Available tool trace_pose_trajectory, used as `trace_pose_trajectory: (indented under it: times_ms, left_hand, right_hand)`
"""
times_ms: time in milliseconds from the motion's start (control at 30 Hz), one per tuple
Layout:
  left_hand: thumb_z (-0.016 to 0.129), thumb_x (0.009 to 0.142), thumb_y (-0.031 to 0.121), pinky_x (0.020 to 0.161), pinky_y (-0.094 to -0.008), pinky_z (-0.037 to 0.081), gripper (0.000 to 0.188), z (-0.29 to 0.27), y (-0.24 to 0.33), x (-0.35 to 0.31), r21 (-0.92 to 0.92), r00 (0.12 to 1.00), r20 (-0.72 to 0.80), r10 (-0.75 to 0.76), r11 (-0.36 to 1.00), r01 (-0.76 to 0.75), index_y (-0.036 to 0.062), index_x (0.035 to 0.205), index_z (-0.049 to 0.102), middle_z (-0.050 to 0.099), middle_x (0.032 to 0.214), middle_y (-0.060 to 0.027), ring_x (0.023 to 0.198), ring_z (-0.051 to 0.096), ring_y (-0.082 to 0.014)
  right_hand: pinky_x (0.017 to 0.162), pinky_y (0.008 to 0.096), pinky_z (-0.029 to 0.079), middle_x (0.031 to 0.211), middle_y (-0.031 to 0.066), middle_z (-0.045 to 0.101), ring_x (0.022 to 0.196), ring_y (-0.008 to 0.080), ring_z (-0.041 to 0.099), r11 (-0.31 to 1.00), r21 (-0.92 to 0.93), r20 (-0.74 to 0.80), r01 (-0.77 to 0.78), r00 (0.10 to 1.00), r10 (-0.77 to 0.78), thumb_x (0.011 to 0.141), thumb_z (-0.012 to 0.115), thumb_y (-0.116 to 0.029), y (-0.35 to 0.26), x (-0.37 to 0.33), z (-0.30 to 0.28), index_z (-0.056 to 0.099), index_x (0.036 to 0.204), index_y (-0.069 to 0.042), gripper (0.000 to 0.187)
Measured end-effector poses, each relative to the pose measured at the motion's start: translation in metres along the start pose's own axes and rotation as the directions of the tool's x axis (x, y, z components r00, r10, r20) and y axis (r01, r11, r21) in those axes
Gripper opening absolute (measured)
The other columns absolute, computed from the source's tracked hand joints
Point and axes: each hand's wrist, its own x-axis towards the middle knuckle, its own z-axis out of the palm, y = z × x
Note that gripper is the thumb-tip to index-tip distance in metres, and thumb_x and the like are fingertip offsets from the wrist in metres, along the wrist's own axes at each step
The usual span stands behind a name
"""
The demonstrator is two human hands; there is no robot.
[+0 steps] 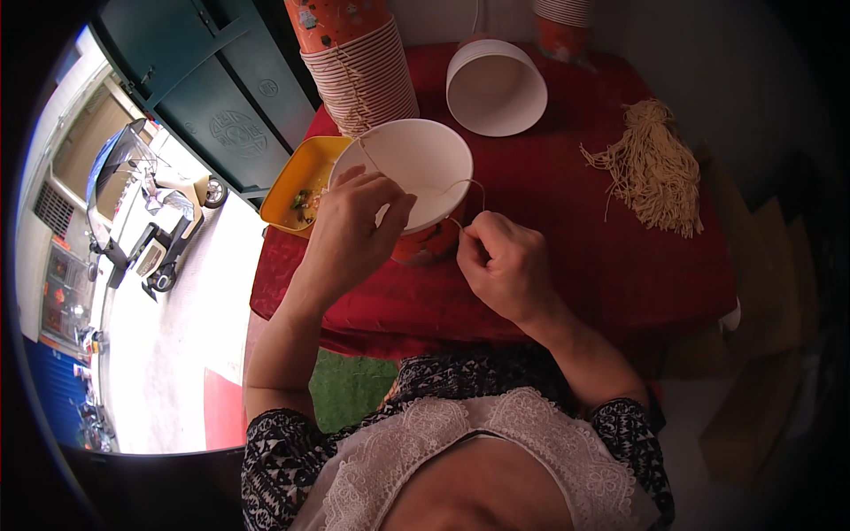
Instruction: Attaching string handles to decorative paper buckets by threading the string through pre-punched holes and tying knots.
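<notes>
A large paper bucket, white inside and orange outside, stands on the table in front of me with its mouth tipped toward me. My left hand is over its left rim. Its thumb and forefinger come together above the opening; what is between them is hidden. Just right of the rim, my right hand pinches a thin tan cord. The cord loops up from these fingers and over the bucket's right edge. Another stretch of cord shows inside the far left rim.
A tall stack of paper buckets stands behind, next to a yellow tray with small scraps. One white bucket lies tipped over. A bundle of cords lies right on the red tablecloth. A scooter stands outside the green door.
</notes>
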Motion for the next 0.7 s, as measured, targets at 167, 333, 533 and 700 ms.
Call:
trace_pose_trajectory:
  times_ms: [167, 333, 533, 700]
  left_hand:
    - [0.063, 0.084, 0.006, 0.097, -0.0421, 0.045, 0.009, -0.002, 0.002, 0.001, 0.019, 0.995, 0.078, -0.067, 0.998, 0.066, -0.0014, 0.079, 0.065, 0.064, 0.074, -0.0114, 0.076, 0.065, -0.0263]
    - [0.062, 0.085, 0.007, 0.082, -0.0366, 0.050, 0.010, -0.005, 0.003, 0.009, -0.089, 0.962, 0.221, -0.162, 0.979, 0.186, -0.0018, 0.088, 0.066, 0.067, 0.081, -0.0131, 0.081, 0.066, -0.0267]
    - [0.060, 0.088, 0.009, 0.079, -0.0348, 0.053, 0.020, -0.003, -0.013, 0.026, -0.211, 0.902, 0.432, 0.000, 0.972, 0.101, -0.0001, 0.104, 0.066, 0.070, 0.095, -0.0147, 0.091, 0.067, -0.0270]
    - [0.059, 0.089, 0.010, 0.083, -0.0338, 0.052, 0.023, 0.001, -0.016, 0.035, -0.245, 0.827, 0.562, 0.029, 0.960, 0.133, 0.0037, 0.109, 0.066, 0.070, 0.102, -0.0133, 0.096, 0.067, -0.0244]
  right_hand:
    - [0.044, 0.0332, 0.047, 0.061, 0.0084, 0.054, 0.050, 0.0229, 0.058, 1.000, -0.006, 0.015, -0.006, 1.000, 0.006, 0.075, 0.066, 0.002, 0.001, 0.001, 0.003, 0.048, 0.071, -0.006, 0.021]
    - [0.045, 0.0340, 0.048, 0.061, 0.0089, 0.054, 0.051, 0.0241, 0.059, 0.999, -0.041, 0.028, -0.004, 1.000, 0.005, 0.077, 0.066, 0.001, 0.003, 0.002, 0.006, 0.048, 0.073, -0.005, 0.020]
    - [0.048, 0.0356, 0.050, 0.064, 0.0099, 0.056, 0.056, 0.0259, 0.062, 1.000, -0.023, 0.021, -0.011, 1.000, 0.012, 0.078, 0.066, 0.000, 0.004, 0.005, 0.008, 0.049, 0.074, -0.005, 0.018]
    - [0.051, 0.0355, 0.050, 0.069, 0.0130, 0.060, 0.060, 0.0294, 0.064, 0.999, 0.000, 0.025, -0.043, 0.999, 0.043, 0.075, 0.067, 0.004, 0.005, 0.006, 0.010, 0.055, 0.077, -0.002, 0.014]
